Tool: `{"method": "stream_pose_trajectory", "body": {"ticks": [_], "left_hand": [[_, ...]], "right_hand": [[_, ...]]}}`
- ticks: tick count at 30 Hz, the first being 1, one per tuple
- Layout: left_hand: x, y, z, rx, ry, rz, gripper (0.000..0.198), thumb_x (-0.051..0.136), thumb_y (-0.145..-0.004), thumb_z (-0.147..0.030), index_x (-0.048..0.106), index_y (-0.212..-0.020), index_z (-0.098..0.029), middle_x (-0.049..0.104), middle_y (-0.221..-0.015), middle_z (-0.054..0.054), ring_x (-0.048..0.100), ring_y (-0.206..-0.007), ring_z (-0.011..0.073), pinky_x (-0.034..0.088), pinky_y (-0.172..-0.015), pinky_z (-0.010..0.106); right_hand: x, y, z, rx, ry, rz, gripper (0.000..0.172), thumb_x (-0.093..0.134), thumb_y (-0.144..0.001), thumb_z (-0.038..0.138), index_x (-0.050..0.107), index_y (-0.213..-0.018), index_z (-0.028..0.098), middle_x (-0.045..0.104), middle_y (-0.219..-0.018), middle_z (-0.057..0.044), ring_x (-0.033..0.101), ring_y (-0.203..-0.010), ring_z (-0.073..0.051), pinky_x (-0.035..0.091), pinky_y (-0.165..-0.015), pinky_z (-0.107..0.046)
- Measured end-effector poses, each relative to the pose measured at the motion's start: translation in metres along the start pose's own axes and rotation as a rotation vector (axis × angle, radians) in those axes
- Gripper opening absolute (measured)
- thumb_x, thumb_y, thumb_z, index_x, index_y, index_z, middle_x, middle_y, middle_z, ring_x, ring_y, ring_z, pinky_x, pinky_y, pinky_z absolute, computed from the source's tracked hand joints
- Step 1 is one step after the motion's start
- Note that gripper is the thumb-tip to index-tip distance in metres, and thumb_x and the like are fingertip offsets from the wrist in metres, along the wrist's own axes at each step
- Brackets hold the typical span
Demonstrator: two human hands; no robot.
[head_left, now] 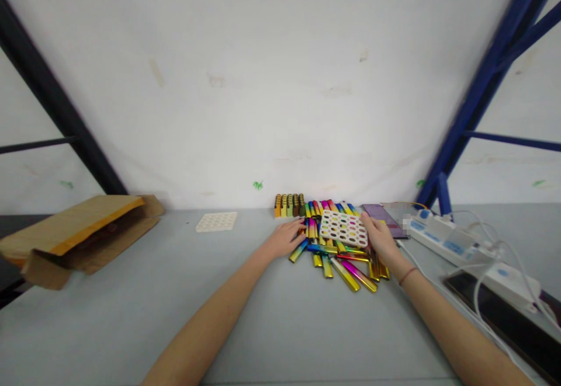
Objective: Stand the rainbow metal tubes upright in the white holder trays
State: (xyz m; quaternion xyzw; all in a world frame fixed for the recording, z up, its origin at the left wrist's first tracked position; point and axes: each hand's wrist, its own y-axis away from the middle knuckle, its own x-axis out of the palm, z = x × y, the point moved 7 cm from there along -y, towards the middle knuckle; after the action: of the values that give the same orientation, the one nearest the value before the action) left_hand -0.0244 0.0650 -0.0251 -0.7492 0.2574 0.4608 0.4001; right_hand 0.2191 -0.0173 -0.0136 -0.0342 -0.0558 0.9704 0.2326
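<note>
My right hand (380, 239) grips the right edge of a white tray with rows of oval holes (344, 228). It is held tilted above a pile of shiny metallic flat tubes (346, 275) in gold, pink, blue and green, and colours show through the holes. At the pile's left side is my left hand (287, 238), fingers stretched out and thumb apart, close to or touching some tubes; I see nothing held in it. Beyond it, against the wall, stands an upright block of similar tubes (289, 205) with dark open tops.
A second white holed tray (217, 221) lies flat on the grey table (131, 316). An opened brown carton (87, 228) sits at the left. On the right are a purple-screened tablet (383, 219), a white power strip (460, 243) with cables, and a black phone (504, 316).
</note>
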Motion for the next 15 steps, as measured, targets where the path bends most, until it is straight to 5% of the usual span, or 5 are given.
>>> {"method": "stream_pose_trajectory", "body": {"ticks": [15], "left_hand": [[-0.0015, 0.0004, -0.0009, -0.018, 0.049, 0.011, 0.032, 0.043, -0.099, -0.036, 0.056, -0.121, -0.018, 0.05, -0.141, 0.012, 0.044, -0.132, 0.0242, 0.035, -0.109, 0.044]], "right_hand": [[0.0014, 0.0013, 0.0071, -0.073, 0.081, -0.003, 0.051, 0.059, -0.071, 0.069, 0.055, -0.062, 0.019, 0.053, -0.051, 0.001, 0.044, -0.046, -0.013, 0.034, -0.04, -0.024]]}}
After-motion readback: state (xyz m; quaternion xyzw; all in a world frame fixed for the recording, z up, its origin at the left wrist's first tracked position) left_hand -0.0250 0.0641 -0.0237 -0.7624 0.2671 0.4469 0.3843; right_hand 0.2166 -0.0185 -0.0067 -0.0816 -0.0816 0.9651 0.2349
